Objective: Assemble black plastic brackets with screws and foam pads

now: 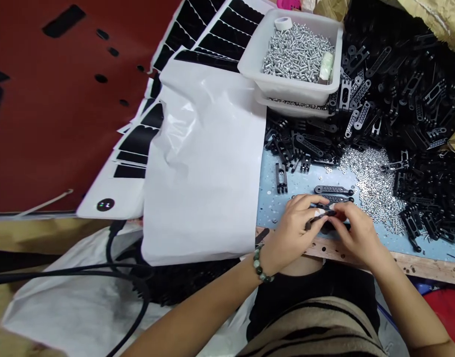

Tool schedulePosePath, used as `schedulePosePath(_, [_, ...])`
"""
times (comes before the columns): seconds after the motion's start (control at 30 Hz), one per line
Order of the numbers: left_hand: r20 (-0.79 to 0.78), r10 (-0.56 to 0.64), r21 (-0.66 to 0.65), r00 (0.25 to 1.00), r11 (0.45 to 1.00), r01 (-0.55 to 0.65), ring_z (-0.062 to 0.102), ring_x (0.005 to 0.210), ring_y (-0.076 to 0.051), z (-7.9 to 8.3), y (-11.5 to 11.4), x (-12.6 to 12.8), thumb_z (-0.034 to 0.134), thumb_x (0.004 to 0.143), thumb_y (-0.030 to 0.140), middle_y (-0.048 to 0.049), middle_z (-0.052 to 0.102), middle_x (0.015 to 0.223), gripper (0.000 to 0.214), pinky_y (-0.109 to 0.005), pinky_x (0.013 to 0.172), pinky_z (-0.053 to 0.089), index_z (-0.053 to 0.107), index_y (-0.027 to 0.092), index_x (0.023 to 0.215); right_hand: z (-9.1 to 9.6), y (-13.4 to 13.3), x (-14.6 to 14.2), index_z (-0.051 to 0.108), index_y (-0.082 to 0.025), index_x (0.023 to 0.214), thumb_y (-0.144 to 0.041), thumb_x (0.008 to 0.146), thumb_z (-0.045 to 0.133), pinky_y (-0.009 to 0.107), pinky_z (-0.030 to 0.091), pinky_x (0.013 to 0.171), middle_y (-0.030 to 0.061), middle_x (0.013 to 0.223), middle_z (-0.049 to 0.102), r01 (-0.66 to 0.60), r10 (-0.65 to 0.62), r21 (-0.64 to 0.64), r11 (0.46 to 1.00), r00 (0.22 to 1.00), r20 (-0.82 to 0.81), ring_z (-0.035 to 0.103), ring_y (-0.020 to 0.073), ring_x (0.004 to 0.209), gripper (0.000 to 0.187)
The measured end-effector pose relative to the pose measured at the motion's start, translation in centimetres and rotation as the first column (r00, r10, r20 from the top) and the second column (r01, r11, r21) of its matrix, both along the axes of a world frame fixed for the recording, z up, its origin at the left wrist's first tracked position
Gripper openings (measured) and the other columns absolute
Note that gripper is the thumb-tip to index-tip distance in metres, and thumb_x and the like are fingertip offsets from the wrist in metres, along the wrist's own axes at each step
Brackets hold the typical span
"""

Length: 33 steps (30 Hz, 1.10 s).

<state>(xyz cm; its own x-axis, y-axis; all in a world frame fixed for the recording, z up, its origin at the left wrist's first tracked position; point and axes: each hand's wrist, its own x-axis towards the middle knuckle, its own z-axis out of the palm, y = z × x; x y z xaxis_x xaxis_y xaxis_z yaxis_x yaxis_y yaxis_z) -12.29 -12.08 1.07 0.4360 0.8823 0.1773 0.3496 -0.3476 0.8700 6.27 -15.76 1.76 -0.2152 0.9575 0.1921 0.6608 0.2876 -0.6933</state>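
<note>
Head view: person's left hand (298, 224) and right hand (357, 230), fingertips clamped on slim black plastic part (316, 219) near wooden front edge (409, 264); probably light, stiff, slightly slick; best held near ends.

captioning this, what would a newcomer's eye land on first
Probably the white tub of silvery fasteners at the top, right of centre, and the heap of black parts to its right. Then, lower down, the left hand and right hand, close together at a small black piece.

Readable text: none here | and there's a round dark display (105, 205), white device's (89, 199) near edge, glowing green, unreadable!
</note>
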Motion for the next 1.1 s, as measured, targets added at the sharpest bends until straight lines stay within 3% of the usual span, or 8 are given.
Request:
schedulePosePath(0.13, [0.088,0.191,-0.117,0.978,0.977,-0.18,0.057,0.105,-0.021,-0.2,0.1,-0.9,0.051,0.091,0.029,-0.0062,0.063,0.111,0.019,-0.037,0.095,0.045,0.065,0.019,0.085,0.0,0.3,0.1,0.057,-0.024,0.097,-0.023,0.092,0.048,0.03,0.052,0.065,0.0031,0.086,0.061,0.139,-0.14,-0.02,0.99,0.986,-0.091,0.06,0.0165,0.077,0.01])
schedulePosePath(0.3, [0.034,0.018,-0.12,0.999,0.993,-0.014,0.053,0.111,-0.022,0.1,-0.1,-0.8,0.05,0.091,0.026,-0.0062,0.063,0.114,0.021,-0.04,0.101,0.04,0.068,0.019,0.083,0.9,1.1,-0.6,0.056,-0.023,0.106,-0.027,0.089,0.055,0.034,0.053,0.07,0.0085,0.103,0.055,-0.014,0.014,0.008,1.0,1.0,-0.01,0.057,0.0199,0.09,0.018])
schedulePosePath(0.37, [0.055,0.021,-0.164,0.998,0.986,-0.012,0.054,0.112,-0.022,0.3,-0.2,-0.7,0.048,0.092,0.027,-0.0061,0.062,0.117,0.023,-0.039,0.101,0.041,0.069,0.019,0.084,1.2,1.2,-1.1,0.06,-0.023,0.093,-0.025,0.09,0.053,0.036,0.052,0.074,0.0075,0.096,0.056,-0.068,0.066,0.038,0.997,0.996,0.053,0.056,0.0199,0.088,0.008])
schedulePosePath(0.43, [0.084,0.102,-0.209,0.991,0.975,-0.082,0.056,0.111,-0.021,0.3,-0.2,-0.9,0.046,0.093,0.028,-0.0057,0.062,0.121,0.025,-0.035,0.097,0.045,0.069,0.02,0.093,1.3,1.1,-1.1,0.06,-0.023,0.082,-0.024,0.09,0.052,0.036,0.051,0.072,0.0061,0.088,0.056,0.01,-0.012,0.069,0.998,1.0,0.029,0.055,0.0191,0.082,0.011])
schedulePosePath(0.53, [0.026,0.194,-0.046,0.981,0.98,-0.192,0.057,0.109,-0.021,-0.2,-0.2,-1.7,0.046,0.093,0.026,-0.005,0.063,0.12,0.025,-0.038,0.094,0.044,0.068,0.023,0.105,0.7,0.8,-0.2,0.058,-0.022,0.072,-0.029,0.085,0.059,0.033,0.049,0.064,0.0049,0.086,0.055,0.278,-0.275,0.001,0.961,0.952,-0.135,0.055,0.0184,0.08,0.015])
schedulePosePath(0.67, [-0.247,-0.003,0.279,0.969,0.957,0.074,0.053,0.114,-0.026,-1.5,-0.6,-2.3,0.05,0.087,0.014,-0.0032,0.067,0.117,0.037,-0.049,0.101,0.029,0.063,0.029,0.118,-0.7,1.0,0.6,0.058,-0.02,0.063,-0.036,0.079,0.065,0.032,0.046,0.065,0.0054,0.089,0.058,0.392,-0.44,-0.219,0.893,0.863,-0.247,0.056,0.0188,0.083,0.024])
schedulePosePath(0.8, [-0.372,-0.075,0.337,0.925,0.918,0.21,0.054,0.115,-0.025,-2.1,-1.0,-1.7,0.042,0.088,0.007,-0.0026,0.066,0.121,0.043,-0.049,0.101,0.022,0.058,0.027,0.122,-1.7,1.2,0.1,0.058,-0.019,0.058,-0.035,0.077,0.066,0.032,0.044,0.067,0.0057,0.087,0.059,0.408,-0.5,-0.323,0.854,0.816,-0.291,0.056,0.0186,0.081,0.026])
schedulePosePath(1.1, [-0.409,-0.082,0.323,0.909,0.919,0.228,0.054,0.113,-0.025,-1.8,-0.9,-1.4,0.04,0.089,0.006,-0.0034,0.067,0.12,0.04,-0.049,0.099,0.023,0.06,0.025,0.117,-1.8,1.5,-0.3,0.056,-0.019,0.055,-0.033,0.078,0.064,0.032,0.044,0.068,0.0045,0.082,0.059,0.408,-0.497,-0.336,0.849,0.832,-0.246,0.057,0.0179,0.077,0.027])
